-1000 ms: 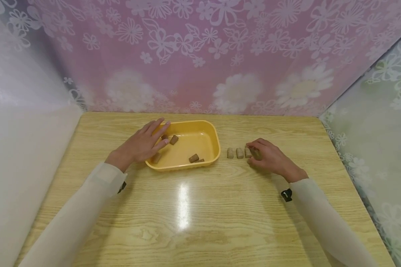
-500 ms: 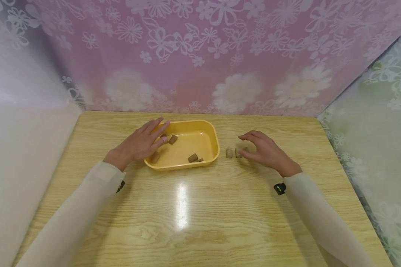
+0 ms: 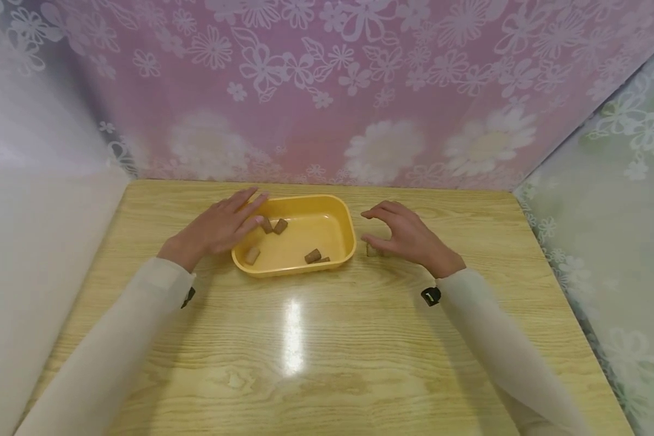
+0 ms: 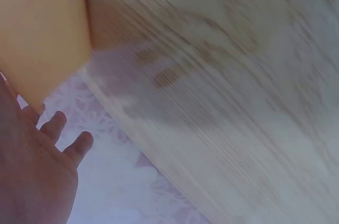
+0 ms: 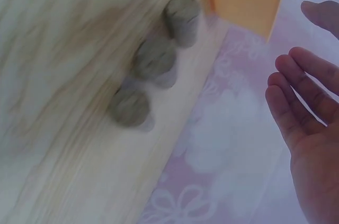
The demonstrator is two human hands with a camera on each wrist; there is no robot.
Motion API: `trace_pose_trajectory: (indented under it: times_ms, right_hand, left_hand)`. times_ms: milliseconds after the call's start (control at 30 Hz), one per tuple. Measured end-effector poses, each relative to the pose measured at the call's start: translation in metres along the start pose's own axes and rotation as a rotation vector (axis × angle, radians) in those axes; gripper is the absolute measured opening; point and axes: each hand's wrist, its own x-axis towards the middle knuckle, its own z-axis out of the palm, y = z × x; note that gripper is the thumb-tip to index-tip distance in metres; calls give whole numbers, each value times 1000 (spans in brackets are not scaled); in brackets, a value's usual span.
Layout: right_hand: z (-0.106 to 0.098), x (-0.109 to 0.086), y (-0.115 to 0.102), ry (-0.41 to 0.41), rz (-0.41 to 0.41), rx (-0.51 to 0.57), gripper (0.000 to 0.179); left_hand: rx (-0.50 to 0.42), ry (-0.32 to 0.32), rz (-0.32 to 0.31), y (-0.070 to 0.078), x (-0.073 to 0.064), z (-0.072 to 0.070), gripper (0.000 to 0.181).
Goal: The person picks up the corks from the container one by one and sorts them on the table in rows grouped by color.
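Observation:
My left hand (image 3: pixel 209 229) lies at the left end of a yellow plastic tray (image 3: pixel 294 270), fingers extended over its rim. In the left wrist view its fingertips meet the tray's wall (image 4: pixel 42 17). Several brown corks lie inside, among them one cork (image 3: pixel 252 255) at the left and another cork (image 3: pixel 312 255) near the front right. My right hand (image 3: pixel 406 236) hovers beside the tray's right end, thumb and fingers apart, holding nothing. Below it, three corks stand in a row, best seen in the right wrist view: a near cork (image 5: pixel 130 108), a middle cork (image 5: pixel 155 60) and a far cork (image 5: pixel 183 20).
All this rests on a pale wood-grain table (image 3: pixel 327 339). A pink flowered curtain (image 3: pixel 305 121) hangs behind its far edge, with pale coverings at the left and right sides. Glare marks the table in front of the tray.
My right hand has let go of the rightmost cork in the row and moved left toward the tray, its fingers spreading. My left hand has shifted slightly left.

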Motion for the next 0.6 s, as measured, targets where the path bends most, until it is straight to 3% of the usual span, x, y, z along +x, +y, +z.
trace_pose_trajectory:
  times_ms: [300,600]
  right_hand:
    - [11,28,-27,-7,-95,27,47]
    - [31,48,-54,-101,-97,57,48]
  left_hand:
    - [-4,6,20,-7,-3,1,68]
    - [21,-19,12,-6,0,1,69]
